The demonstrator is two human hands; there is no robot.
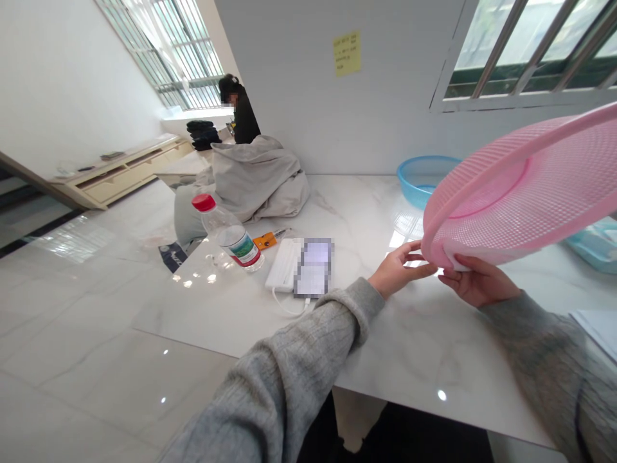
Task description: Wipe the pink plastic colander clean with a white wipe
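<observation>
A pink mesh plastic basket (482, 183) is tilted up on its side above the right part of the table. My left hand (400, 267) grips its lower left rim, thumb and fingers closed around the edge. Just to the right, my right hand (486, 283) pinches a thin white sheet (496, 254), tissue or cloth, against the outside of the same rim. The basket hides part of that sheet. Both hands are above the white marbled table (424, 347).
Behind the basket is a blue basin (414, 183); a light-blue container (598, 244) sits at right. Left of my hands lie a phone (313, 267), a white power bank (283, 265), an orange packet (265, 240) and a red-capped bottle (236, 241). Grey fabric (260, 177) lies behind; a person (243, 116) is farther back.
</observation>
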